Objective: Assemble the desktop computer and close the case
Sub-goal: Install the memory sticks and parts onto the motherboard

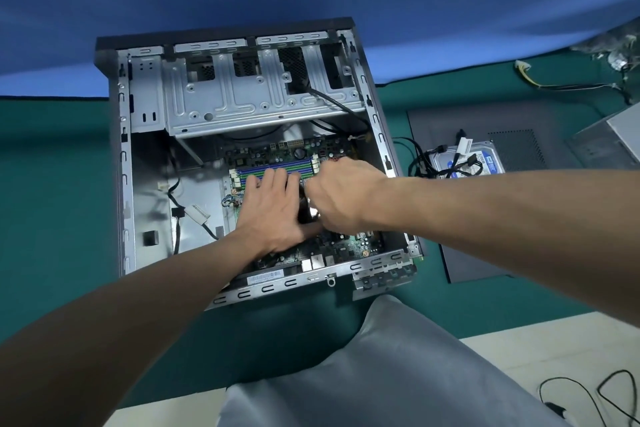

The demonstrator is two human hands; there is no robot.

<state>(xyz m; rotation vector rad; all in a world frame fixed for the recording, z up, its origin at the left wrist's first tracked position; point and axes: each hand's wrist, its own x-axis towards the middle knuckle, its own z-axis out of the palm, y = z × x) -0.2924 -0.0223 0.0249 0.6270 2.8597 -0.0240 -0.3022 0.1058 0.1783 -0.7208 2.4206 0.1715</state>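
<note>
Mobo [349, 243] under L hand [273, 211], R hand [341, 199].

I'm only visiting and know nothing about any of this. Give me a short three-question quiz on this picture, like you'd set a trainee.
1. True or false: the hard drive is already mounted inside the case.
2. Where does the side panel lie? A) closed on the case B) flat on the mat, right of the case C) on the floor
3. Fill in: the left hand and right hand meet at a dark part over the ____.
Key: 1 false; 2 B; 3 motherboard.
</note>
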